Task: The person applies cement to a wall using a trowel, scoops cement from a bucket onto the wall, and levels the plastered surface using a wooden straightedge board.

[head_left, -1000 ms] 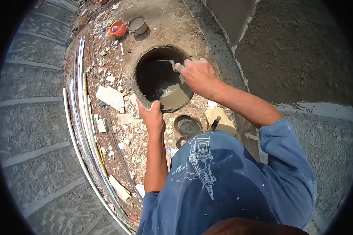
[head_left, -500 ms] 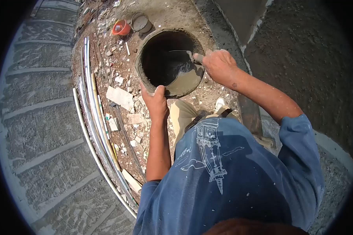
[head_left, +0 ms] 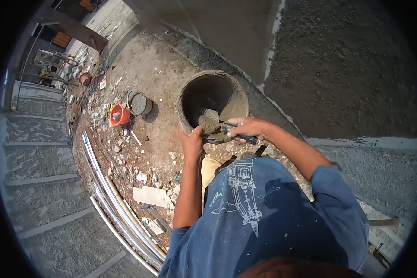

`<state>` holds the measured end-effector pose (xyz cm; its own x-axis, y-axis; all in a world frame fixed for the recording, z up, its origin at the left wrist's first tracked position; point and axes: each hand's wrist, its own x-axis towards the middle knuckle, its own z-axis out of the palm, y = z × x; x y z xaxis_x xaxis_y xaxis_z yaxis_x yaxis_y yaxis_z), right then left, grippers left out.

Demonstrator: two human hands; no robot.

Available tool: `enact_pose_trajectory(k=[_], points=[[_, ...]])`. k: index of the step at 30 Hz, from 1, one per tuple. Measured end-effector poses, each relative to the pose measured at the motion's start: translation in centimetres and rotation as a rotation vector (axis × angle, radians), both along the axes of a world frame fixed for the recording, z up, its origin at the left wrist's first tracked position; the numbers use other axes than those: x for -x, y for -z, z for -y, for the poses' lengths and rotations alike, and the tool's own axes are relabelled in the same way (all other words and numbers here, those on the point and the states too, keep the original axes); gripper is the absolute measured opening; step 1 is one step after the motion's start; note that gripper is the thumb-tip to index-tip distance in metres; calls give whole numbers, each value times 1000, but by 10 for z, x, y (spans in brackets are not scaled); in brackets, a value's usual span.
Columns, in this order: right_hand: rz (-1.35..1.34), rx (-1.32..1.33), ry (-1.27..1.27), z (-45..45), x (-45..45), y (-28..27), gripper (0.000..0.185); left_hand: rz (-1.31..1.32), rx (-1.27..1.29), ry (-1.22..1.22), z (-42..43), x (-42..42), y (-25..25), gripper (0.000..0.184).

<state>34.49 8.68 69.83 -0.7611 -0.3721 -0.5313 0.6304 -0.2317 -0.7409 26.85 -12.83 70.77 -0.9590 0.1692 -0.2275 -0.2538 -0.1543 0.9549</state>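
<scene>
A round, mortar-smeared bucket [head_left: 220, 85] is tilted in front of my body. My left hand [head_left: 192, 140] is closed on its near-left rim, thumb over the edge. My right hand [head_left: 251, 128] grips the dark handle of a trowel [head_left: 210, 119] over the bucket's near rim. The trowel blade lies inside the mouth, pointing left, with a lump of wet grey mortar on it, close to my left thumb. More mortar [head_left: 236, 109] clings to the right inner side of the bucket. The bucket's underside is hidden.
An orange bucket [head_left: 120, 114] and a grey bucket [head_left: 139, 104] stand on the ground ahead to the left. Long pipes [head_left: 120, 204] lie at left among rubble and a pale board [head_left: 151, 197]. A wet-plastered wall [head_left: 338, 74] rises at right.
My right hand has come nearer my body and the bucket's near rim. The trowel, seen edge-on before, now shows its blade bearing mortar. The view has turned, revealing more ground ahead.
</scene>
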Motion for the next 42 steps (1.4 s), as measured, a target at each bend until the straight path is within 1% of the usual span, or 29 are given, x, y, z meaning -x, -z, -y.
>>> enact_pose_trajectory(k=[1, 2, 3, 4, 5, 6, 8, 10, 11, 13, 17, 19, 20, 21, 22, 23, 24, 27, 29, 31, 33, 35, 36, 37, 38, 39, 40, 41, 42], points=[[5, 59, 63, 6, 5, -14, 45, 107, -20, 67, 5, 23, 2, 37], [2, 57, 134, 13, 11, -33, 49, 111, -125, 39, -2, 43, -5, 35], [-112, 125, 227, 23, 21, -18, 55, 36, -132, 156, 17, 85, 38, 38], [-152, 75, 323, 31, 26, -38, 58, 73, 14, 291, 38, 137, 80, 46], [-122, 158, 475, 38, 33, -50, 72, 92, 160, 440, 59, 188, 120, 55], [-230, 172, 578, 47, 34, -84, 73, 78, 195, 491, 45, 208, 110, 55], [-470, 181, 813, 59, 38, -138, 67, -1, 89, 537, -1, 221, 46, 55], [-639, -63, 1063, 64, 31, -207, 59, -72, -7, 608, -23, 238, -4, 55], [-697, -184, 1195, 69, 21, -251, 60, -103, -45, 645, -28, 246, -23, 55], [-949, -381, 1415, 86, -3, -334, 66, -149, -103, 702, -33, 259, -52, 56], [-1443, -989, 1805, 126, -55, -473, 61, -204, -175, 766, -43, 277, -82, 56], [-1596, -1454, 1933, 136, -95, -534, 57, -210, -194, 776, -49, 281, -86, 56], [-1703, -1700, 1947, 141, -119, -560, 34, -218, -201, 777, -53, 282, -88, 57], [-1623, -2138, 2085, 149, -148, -590, 44, -223, -206, 779, -57, 284, -86, 57], [-1426, -2559, 2310, 157, -177, -620, 54, -229, -213, 779, -62, 285, -86, 57], [-997, -3065, 2590, 171, -198, -644, 70, -236, -217, 775, -67, 285, -90, 57], [-914, -3199, 2687, 181, -235, -646, 44, -244, -220, 769, -74, 287, -91, 57], [-823, -3393, 2939, 186, -275, -662, 44, -257, -227, 748, -93, 288, -90, 58], [-769, -3390, 3038, 167, -276, -674, 44, -261, -232, 736, -108, 287, -91, 58], [-703, -3293, 3112, 132, -263, -688, 45, -264, -239, 718, -121, 286, -94, 58], [-657, -3141, 3128, 81, -245, -705, 47, -275, -241, 703, -132, 287, -98, 59], [-646, -2959, 3054, 6, -215, -726, 48, -267, -232, 688, -139, 286, -104, 59], [-572, -2852, 2963, -40, -195, -736, 49, -263, -230, 681, -139, 285, -108, 59], [-389, -2752, 2800, -88, -170, -739, 50, -258, -228, 680, -141, 283, -112, 60], [-145, -2658, 2455, -135, -134, -731, 52, -254, -224, 677, -141, 280, -114, 60], [-65, -2522, 1952, -170, -100, -715, 57, -250, -224, 677, -141, 277, -117, 60], [-29, -2688, 1573, -176, -43, -658, 50, -253, -223, 675, -139, 277, -116, 60], [-201, -2466, 1276, -150, 6, -597, 53, -249, -229, 674, -140, 275, -115, 60], [-434, -2305, 1199, -146, 44, -523, 59, -243, -228, 673, -138, 274, -111, 61]])
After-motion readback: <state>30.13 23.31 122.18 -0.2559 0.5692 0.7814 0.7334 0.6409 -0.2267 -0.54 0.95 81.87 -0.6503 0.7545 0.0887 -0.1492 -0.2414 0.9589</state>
